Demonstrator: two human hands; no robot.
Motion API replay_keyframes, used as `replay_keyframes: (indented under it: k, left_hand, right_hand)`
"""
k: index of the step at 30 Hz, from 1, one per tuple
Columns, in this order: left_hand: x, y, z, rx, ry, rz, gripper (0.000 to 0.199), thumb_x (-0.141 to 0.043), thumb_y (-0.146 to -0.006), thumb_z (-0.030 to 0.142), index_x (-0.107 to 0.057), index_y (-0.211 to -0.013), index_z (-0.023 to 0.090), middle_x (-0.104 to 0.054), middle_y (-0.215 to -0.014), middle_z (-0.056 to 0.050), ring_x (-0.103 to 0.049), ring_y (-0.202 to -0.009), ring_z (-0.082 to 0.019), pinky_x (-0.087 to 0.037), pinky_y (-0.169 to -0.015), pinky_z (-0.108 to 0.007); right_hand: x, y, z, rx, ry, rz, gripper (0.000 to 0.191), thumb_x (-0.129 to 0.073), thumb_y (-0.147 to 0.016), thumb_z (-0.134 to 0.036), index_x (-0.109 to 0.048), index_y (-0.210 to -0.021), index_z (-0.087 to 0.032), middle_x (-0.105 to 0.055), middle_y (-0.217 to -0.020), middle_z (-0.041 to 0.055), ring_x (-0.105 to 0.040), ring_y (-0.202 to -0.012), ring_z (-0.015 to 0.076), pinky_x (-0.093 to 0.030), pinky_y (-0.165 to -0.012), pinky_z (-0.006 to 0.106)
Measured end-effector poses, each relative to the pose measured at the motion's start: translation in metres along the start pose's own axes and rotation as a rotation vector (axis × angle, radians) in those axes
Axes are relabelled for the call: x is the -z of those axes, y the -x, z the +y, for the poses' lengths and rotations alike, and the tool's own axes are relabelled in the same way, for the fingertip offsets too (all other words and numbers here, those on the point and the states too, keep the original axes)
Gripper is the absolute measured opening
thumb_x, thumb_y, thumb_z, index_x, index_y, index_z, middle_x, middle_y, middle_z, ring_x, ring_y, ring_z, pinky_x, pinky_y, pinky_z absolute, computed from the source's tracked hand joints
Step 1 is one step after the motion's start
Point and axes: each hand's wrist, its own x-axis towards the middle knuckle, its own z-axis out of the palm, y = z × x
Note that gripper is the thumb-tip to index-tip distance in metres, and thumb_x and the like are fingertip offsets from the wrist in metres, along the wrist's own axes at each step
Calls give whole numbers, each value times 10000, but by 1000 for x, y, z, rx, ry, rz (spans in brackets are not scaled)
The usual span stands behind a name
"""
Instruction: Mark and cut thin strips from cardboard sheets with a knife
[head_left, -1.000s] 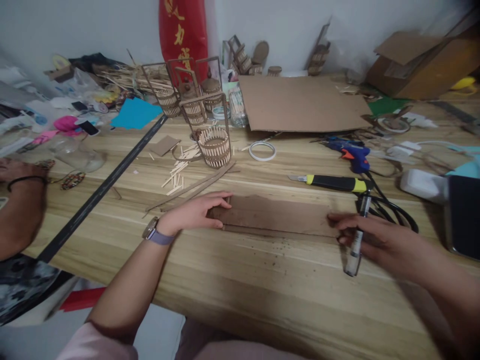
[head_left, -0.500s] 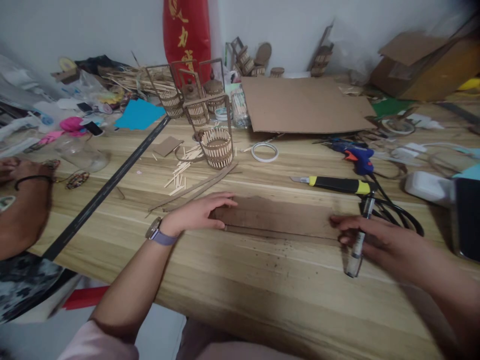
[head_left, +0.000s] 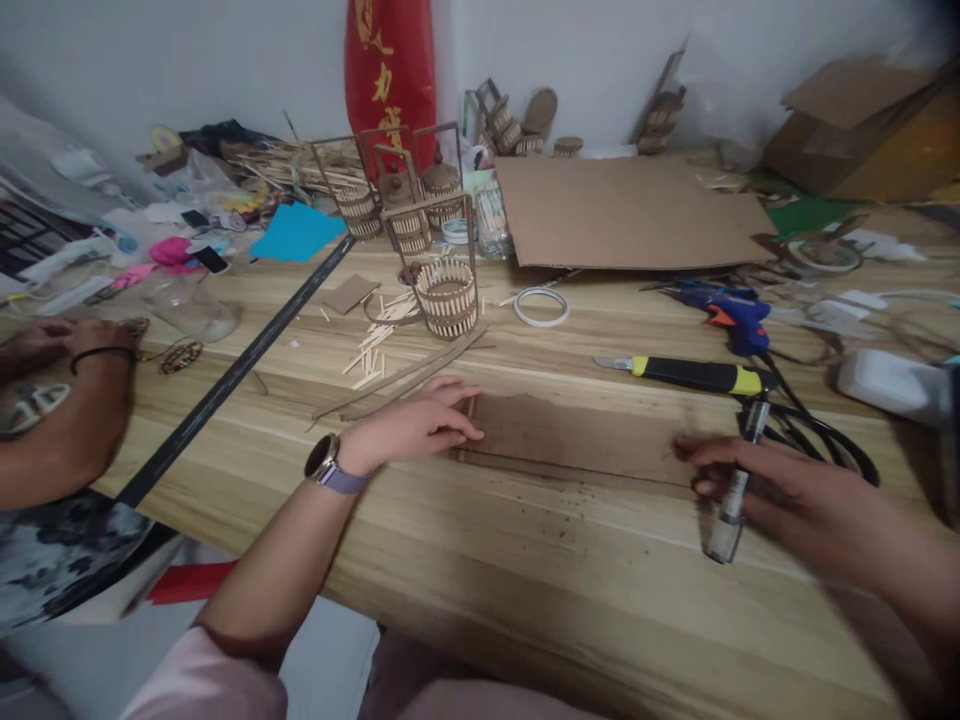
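A brown cardboard strip [head_left: 577,432] lies flat on the wooden table, its long side running left to right. At its left end rests my left hand [head_left: 409,428], thumb and fingers apart, the tips touching the cardboard. My right hand [head_left: 772,490] is at the right end, a little blurred, with a clear-barrelled marker pen [head_left: 736,500] gripped between its fingers. Its fingertips meet the edge of the strip. Just beyond the strip lies a yellow and black utility knife [head_left: 694,374], blade out and pointing left. Dark crumbs are scattered in front of the cardboard.
Small stick baskets [head_left: 448,297] with tall handles stand behind, beside loose short sticks [head_left: 371,350] and a white tape roll [head_left: 541,307]. A large cardboard sheet [head_left: 630,215], a blue glue gun [head_left: 739,320] and cables fill the back right. Another person's arm [head_left: 82,420] is at left.
The view has shifted slightly left, so everything appears further right. My left thumb now lies a little further over the strip's left end. The right hand still holds the pen.
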Motion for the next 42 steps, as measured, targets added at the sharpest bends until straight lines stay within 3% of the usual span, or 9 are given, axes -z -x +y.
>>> replay_keyframes:
  k: [3,5,7,10,13,16,22,30,42]
  left_hand:
    - [1,-10,20,-35,-143,32,196,-625,-965,110,-791,-902,194,-584,-1453,-92,-433,-1400,-282,-435,-1120,-436]
    - [1,-20,32,-72,-201,-9,209,-607,-952,61,-745,-826,155,-649,-1280,-113,-532,-1250,-260,-486,-1015,-385]
    - [1,-32,42,-96,-196,-83,160,-667,-926,62,-699,-792,143,-672,-1115,-90,-604,-1068,-215,-500,-928,-333]
    - [-2,-48,52,-118,-171,-129,170,-796,-858,113,-654,-773,153,-657,-1053,-54,-618,-948,-184,-487,-846,-296]
    - [-5,-59,61,-117,-200,-131,161,-812,-854,135,-659,-818,164,-646,-1040,-37,-615,-951,-187,-467,-799,-287]
    - [-8,-66,72,-125,-264,-141,90,-774,-900,164,-704,-951,191,-638,-1089,-40,-608,-1003,-201,-451,-754,-282]
    - [-11,-77,88,-124,-400,-169,388,-669,-983,223,-678,-1358,327,-622,-1150,-73,-591,-1049,-240,-442,-716,-288]
    - [-13,-78,84,-141,-384,-173,419,-641,-992,220,-679,-1387,354,-605,-1094,-81,-570,-1010,-248,-462,-774,-308]
    - [-15,-79,83,-158,-359,-170,406,-654,-984,236,-694,-1372,349,-595,-1069,-77,-570,-974,-235,-459,-798,-315]
  right_hand:
    - [-2,0,4,6,0,-3,287,-574,-937,-504,-731,-1085,-313,-762,-1259,87,-748,-1092,263,-611,-889,349]
    - [-3,1,5,20,-5,-2,297,-564,-943,-517,-726,-1080,-309,-757,-1261,94,-739,-1111,267,-603,-910,361]
    - [-3,0,3,20,-9,-9,300,-558,-947,-515,-723,-1076,-301,-756,-1254,104,-736,-1110,270,-598,-923,372]
    - [1,-2,-6,1,-7,-21,286,-536,-962,-482,-714,-1071,-286,-761,-1244,114,-740,-1093,270,-597,-913,381]
    - [6,-4,-18,6,-3,-76,253,-532,-972,-428,-706,-1077,-278,-761,-1238,115,-737,-1084,262,-589,-909,380]
    - [6,-4,-28,9,-22,-26,239,-534,-973,-418,-699,-1058,-268,-760,-1192,125,-727,-1074,260,-569,-927,390]
    - [-2,-4,-25,10,-47,26,276,-531,-971,-469,-704,-1040,-265,-756,-1169,135,-729,-1031,267,-571,-896,404]
    - [-5,-5,-9,61,-39,15,258,-566,-955,-465,-706,-1072,-283,-761,-1155,102,-741,-1030,259,-606,-878,424]
    - [-3,-8,-20,23,-63,20,267,-588,-936,-488,-709,-1035,-271,-762,-1120,110,-750,-964,251,-615,-850,422]
